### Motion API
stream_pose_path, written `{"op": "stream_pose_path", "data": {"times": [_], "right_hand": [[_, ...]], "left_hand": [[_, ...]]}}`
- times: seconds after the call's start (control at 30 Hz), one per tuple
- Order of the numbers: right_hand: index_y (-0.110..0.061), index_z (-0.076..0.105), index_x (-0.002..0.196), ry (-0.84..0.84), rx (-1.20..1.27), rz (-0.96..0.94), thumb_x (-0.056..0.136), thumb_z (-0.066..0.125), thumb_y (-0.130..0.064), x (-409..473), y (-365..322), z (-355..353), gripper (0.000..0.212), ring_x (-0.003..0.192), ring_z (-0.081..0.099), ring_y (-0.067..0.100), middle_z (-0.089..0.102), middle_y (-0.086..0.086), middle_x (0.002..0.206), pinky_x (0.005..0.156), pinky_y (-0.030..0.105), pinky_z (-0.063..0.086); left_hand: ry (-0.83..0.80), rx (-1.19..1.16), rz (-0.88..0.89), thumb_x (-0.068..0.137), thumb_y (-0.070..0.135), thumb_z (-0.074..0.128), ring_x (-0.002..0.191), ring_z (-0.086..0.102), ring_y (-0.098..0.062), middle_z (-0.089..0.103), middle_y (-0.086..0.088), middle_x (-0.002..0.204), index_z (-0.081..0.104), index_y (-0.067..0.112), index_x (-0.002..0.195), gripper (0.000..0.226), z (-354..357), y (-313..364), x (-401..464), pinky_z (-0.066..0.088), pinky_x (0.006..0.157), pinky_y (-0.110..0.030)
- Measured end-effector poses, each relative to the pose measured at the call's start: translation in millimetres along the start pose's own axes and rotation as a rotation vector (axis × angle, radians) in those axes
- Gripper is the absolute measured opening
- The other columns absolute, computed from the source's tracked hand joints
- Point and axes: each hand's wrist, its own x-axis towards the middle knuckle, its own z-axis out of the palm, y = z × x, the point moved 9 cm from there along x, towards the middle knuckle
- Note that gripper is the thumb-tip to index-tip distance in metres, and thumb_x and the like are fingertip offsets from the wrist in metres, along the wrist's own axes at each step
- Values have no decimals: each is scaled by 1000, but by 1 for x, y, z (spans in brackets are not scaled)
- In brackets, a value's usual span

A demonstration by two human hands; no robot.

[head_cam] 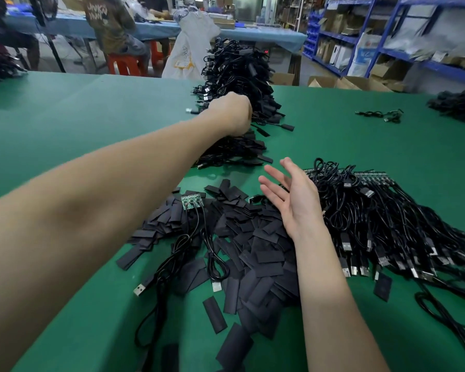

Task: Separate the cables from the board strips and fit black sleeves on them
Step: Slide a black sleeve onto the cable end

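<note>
A seated worker (110,25) on an orange stool (125,64), beyond the green bench (65,108); blue shelves (387,36) stacked with boxes to its right.

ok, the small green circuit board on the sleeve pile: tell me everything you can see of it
The green circuit board is one small rectangular piece, lying roughly flat on the near-left part of the loose pile of black sleeves. Pale solder points dot its face. No sleeve covers it yet. Thin black cables leave its near edge and run toward the camera, ending in USB plugs. Neither hand touches it; the right hand hovers open nearby.
</note>
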Motion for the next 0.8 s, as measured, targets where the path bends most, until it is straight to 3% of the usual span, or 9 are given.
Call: {"op": "stream_pose_path", "data": {"times": [0.1, 0.2, 0.37, 0.53, 0.67, 0.73, 0.8], "right_hand": [[-14, 60, 125, 6, -14, 11, 102, 60, -30, 1, 2, 0, 28, 87, 77, 23, 79, 4, 99, 67, 29, 61], [-14, 61, 124, 1, -12, 16, 102, 62, -30, 2, 2, 0, 27, 86, 77, 22, 79, 4, 99, 67, 28, 60], [-17, 63, 119, 2, -34, 26, 100, 63, -29, 3, 4, 0, 23, 80, 76, 19, 80, 3, 95, 66, 27, 60], [-14, 66, 117, 14, -27, 32, 100, 64, -26, 1, 2, 0, 21, 75, 75, 16, 79, 1, 90, 64, 25, 59], [-12, 69, 113, 2, -116, 18, 99, 64, -24, 0, -1, 4, 19, 69, 72, 12, 78, -2, 84, 62, 22, 57], [-15, 71, 109, -11, -236, -13, 99, 63, -25, 0, -3, 9, 16, 67, 69, 8, 78, -4, 83, 58, 20, 54], [-20, 73, 106, -44, -427, -65, 98, 63, -28, 0, -5, 19, 15, 66, 65, 5, 78, -7, 84, 57, 18, 49]], "left_hand": [[-45, 147, 2, 94, 10, 53, 106, 62, -36, 69, -13, 112, 74, 15, 110, 26, 19, -14, 12, 46, 96, -49], [-68, 198, -8, 98, 19, 55, 123, 51, -36, 62, -14, 126, 69, 17, 121, 27, 41, -30, 17, 31, 111, -55], [162, 56, 14, 98, 32, 56, 136, 37, -32, 47, -11, 140, 55, 20, 139, 43, 30, -36, -3, 30, 112, -47], [356, -278, 9, 95, 29, 61, 118, 52, -26, 59, -8, 121, 63, 17, 121, 29, 8, -42, -63, 44, 100, -40], [294, -430, -65, 93, 24, 63, 80, 59, -10, 68, 4, 90, 70, 20, 96, 9, 26, -54, -112, 51, 79, -30], [240, -419, -119, 94, 27, 63, 75, 58, -4, 68, 10, 83, 69, 24, 88, 10, 43, -61, -129, 46, 73, -26], [215, -395, -169, 96, 33, 61, 75, 59, -9, 66, 12, 80, 67, 27, 84, 14, 54, -67, -138, 42, 70, -26]]}}
